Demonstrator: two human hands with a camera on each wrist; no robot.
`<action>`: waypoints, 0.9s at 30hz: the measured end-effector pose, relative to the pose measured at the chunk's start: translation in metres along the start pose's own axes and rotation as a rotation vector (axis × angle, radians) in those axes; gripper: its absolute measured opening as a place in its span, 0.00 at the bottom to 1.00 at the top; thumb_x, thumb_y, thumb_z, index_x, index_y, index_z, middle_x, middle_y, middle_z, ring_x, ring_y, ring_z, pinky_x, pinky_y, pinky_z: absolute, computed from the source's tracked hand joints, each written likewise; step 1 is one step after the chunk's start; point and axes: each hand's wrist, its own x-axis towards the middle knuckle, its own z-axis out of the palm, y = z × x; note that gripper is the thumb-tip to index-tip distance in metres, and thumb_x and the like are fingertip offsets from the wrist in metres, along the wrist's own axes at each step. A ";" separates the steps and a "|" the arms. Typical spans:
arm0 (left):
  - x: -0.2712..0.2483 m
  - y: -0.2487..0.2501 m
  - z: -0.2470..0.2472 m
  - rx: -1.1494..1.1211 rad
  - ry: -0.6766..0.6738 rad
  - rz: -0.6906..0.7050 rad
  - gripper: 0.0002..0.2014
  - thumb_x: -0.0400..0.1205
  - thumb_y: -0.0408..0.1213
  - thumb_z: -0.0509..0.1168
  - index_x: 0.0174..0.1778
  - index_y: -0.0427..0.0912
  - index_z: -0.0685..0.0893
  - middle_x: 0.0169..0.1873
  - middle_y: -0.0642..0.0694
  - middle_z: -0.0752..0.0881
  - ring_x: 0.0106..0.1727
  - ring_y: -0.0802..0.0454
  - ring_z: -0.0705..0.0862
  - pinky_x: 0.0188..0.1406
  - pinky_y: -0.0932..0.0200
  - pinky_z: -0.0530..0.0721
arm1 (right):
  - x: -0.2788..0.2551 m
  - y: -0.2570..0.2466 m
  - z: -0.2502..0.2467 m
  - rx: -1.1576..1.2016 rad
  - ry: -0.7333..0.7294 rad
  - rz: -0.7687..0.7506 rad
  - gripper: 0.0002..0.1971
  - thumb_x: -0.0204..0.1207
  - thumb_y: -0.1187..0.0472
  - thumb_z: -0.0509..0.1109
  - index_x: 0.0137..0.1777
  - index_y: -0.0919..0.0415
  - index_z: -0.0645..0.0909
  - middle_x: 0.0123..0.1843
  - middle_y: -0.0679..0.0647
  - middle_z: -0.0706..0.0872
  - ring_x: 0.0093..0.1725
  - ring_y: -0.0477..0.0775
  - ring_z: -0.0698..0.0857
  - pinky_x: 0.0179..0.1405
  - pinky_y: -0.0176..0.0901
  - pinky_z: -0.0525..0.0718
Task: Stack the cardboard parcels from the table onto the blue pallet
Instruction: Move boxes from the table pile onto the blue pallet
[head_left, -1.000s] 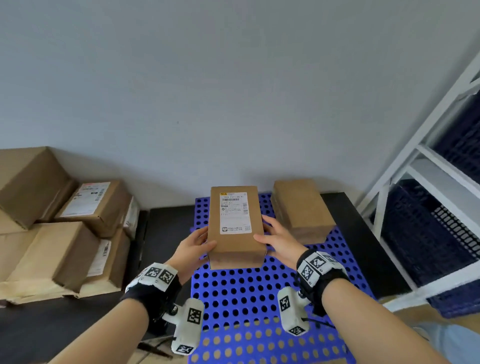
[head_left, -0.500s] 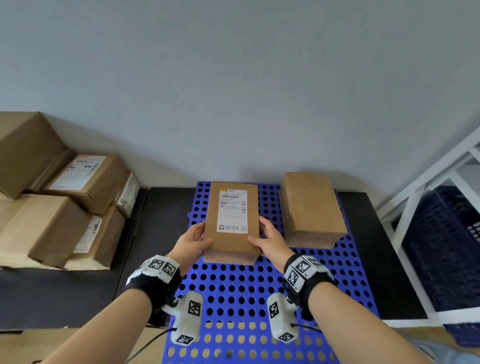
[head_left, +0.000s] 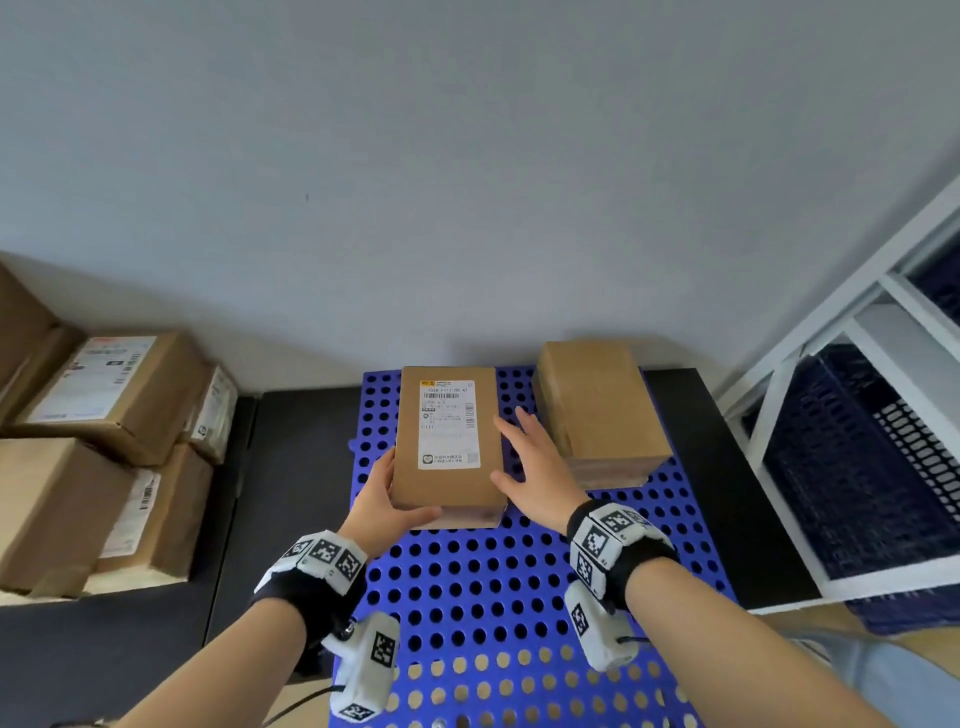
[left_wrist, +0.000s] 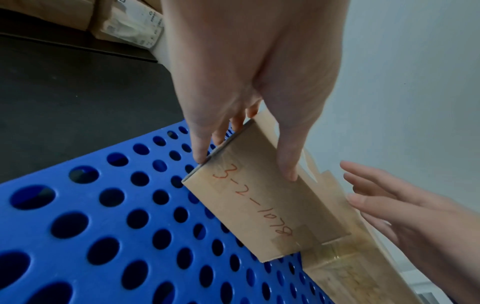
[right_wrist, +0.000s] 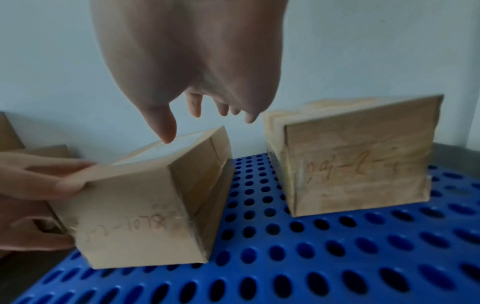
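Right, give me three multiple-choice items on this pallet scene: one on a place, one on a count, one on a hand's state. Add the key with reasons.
1. Where does the brown cardboard parcel with the white shipping label sit relative to the plain brown cardboard parcel?
A. On top of it
B. To its left, with a gap between
C. Behind it

2. How many parcels are on the blue perforated plastic pallet?
A. One
B. Two
C. Four

3. What is the right hand doing?
A. Open, fingers spread, off the labelled parcel
B. Gripping the plain parcel
C. Curled in a fist on the pallet

Key: 1 B, since blue holes show between the two in the right wrist view; 2 B, since the head view shows only these two on the pallet; 3 A, since its fingers are straight beside the parcel while the left hand grips the near corner.
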 end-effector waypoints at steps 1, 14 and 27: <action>0.001 0.000 0.001 -0.005 0.001 0.000 0.50 0.69 0.30 0.78 0.81 0.51 0.54 0.68 0.52 0.77 0.64 0.54 0.80 0.60 0.56 0.83 | -0.002 0.004 -0.004 -0.080 0.014 -0.019 0.34 0.81 0.53 0.64 0.83 0.47 0.52 0.86 0.48 0.42 0.84 0.48 0.40 0.83 0.49 0.47; 0.031 0.013 0.021 -0.068 -0.037 0.014 0.49 0.70 0.30 0.76 0.81 0.52 0.54 0.73 0.52 0.73 0.71 0.51 0.76 0.68 0.49 0.78 | 0.006 0.034 -0.037 -0.296 -0.035 0.171 0.35 0.80 0.37 0.56 0.83 0.41 0.46 0.85 0.55 0.36 0.84 0.57 0.38 0.83 0.57 0.43; 0.046 0.023 0.044 -0.083 -0.067 0.039 0.47 0.72 0.30 0.75 0.81 0.51 0.54 0.76 0.51 0.69 0.71 0.48 0.76 0.70 0.48 0.77 | 0.012 0.040 -0.041 -0.218 -0.066 0.211 0.39 0.80 0.40 0.60 0.84 0.50 0.44 0.86 0.52 0.38 0.84 0.54 0.39 0.82 0.54 0.42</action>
